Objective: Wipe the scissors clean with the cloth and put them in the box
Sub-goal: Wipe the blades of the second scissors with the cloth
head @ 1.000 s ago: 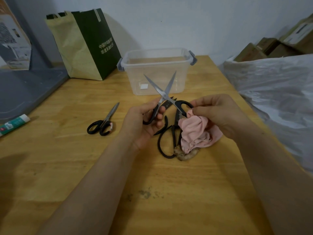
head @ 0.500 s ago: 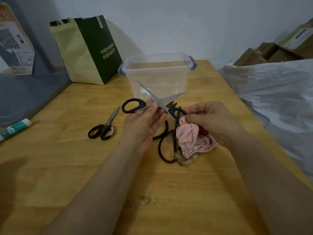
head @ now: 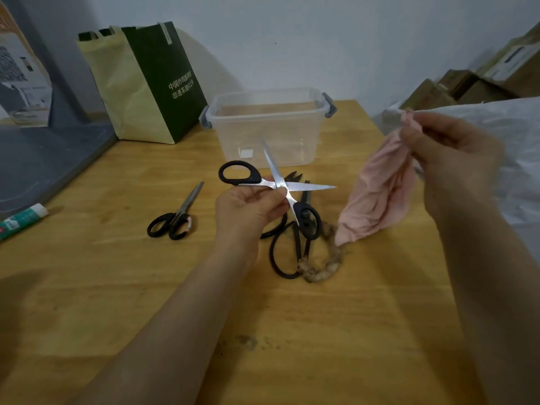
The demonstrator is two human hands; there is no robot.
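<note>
- The left hand [head: 248,209] is curled closed around the open scissors [head: 304,187], pinching them at the pivot. One black handle loop sticks out to its left, and the other hangs down on its right.
- The blades are spread wide. One points away from the hand and the other points sideways towards the cloth [head: 380,194], so the pinch should stay behind the edges.
- A pair of black iron scissors [head: 298,244] lies on the table [head: 292,331] just beneath that hand, not yet picked up.
- The right hand [head: 450,153], blurred, is raised well off to the side. Its fingertips pinch the top of the cloth, which hangs long with its lower end close to the table.
- To wipe well, I would bunch the cloth into a pad first. Then I would draw it from pivot to tip along each flat, stroking away from the holding fingers.
- Small scissors [head: 184,210] lie closed to the left of the left hand.
- The clear box [head: 268,133] stands beyond both hands with its top open and, as far as can be seen, no scissors in it yet.
</note>
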